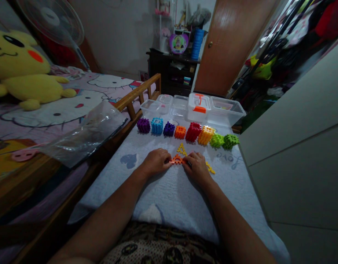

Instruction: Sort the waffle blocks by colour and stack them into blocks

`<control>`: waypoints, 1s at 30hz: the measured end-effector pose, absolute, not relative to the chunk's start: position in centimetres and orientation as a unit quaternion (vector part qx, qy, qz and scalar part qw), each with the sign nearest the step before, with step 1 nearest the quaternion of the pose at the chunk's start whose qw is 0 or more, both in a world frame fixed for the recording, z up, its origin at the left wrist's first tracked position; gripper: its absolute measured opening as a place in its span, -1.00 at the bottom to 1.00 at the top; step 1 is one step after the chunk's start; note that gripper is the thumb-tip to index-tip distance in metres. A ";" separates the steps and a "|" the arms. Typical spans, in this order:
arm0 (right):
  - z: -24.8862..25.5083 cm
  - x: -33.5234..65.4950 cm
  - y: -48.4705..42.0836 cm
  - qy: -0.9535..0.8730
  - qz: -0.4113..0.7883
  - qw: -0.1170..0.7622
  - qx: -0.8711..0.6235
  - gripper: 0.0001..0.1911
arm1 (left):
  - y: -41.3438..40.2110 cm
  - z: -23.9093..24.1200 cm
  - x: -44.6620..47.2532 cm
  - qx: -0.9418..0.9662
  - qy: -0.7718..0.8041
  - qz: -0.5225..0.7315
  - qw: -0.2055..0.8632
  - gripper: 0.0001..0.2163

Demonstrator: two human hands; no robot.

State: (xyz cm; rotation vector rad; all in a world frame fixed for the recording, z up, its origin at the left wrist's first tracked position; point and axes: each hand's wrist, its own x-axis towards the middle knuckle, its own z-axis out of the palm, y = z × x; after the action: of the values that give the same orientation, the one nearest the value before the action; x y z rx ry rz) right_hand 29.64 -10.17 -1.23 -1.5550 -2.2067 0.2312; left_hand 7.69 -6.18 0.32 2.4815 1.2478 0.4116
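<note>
My left hand (155, 161) and my right hand (195, 165) rest on a pale blue cloth (169, 194), fingers curled, pinching between them a flat orange plastic piece (176, 160). A yellow triangular piece (181, 149) lies just beyond it, and another yellow piece (210, 168) shows by my right hand. Farther back stands a row of assembled plastic cubes: purple (143, 125), light blue (157, 125), dark purple (169, 129), orange (180, 132), red (193, 131), yellow-orange (205, 135) and two green (223, 141).
Clear plastic boxes (226, 112), one with an orange latch (199, 109), stand behind the cubes. A wooden bed rail (136, 95) runs along the left, with a clear plastic bag (86, 134) and a yellow plush toy (23, 69). A grey panel (301, 146) rises on the right.
</note>
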 end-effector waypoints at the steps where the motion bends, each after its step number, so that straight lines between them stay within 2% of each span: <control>1: -1.2 29.7 -10.2 -0.796 0.085 0.214 -0.560 -0.87 | -6.1 0.3 7.7 0.873 0.437 0.141 0.165 -0.91; 9: -1.0 30.0 -10.3 -0.797 0.101 0.226 -0.551 -0.85 | -6.1 0.3 7.5 0.882 0.419 0.141 0.165 -0.93; 20: -0.3 32.4 -10.0 -0.759 0.091 0.335 -0.550 -0.86 | -5.6 0.7 6.8 0.862 0.440 0.192 0.166 -0.94; 30: -0.9 33.1 -9.7 -0.750 0.069 0.363 -0.549 -0.85 | -1.9 4.8 8.5 0.778 0.563 0.263 0.090 -0.89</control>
State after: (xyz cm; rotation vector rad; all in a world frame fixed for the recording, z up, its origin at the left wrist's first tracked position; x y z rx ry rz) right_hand 33.06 -9.70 -0.94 -1.4122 -1.9297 0.1778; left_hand 8.53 -1.87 4.80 2.3136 1.6745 0.7814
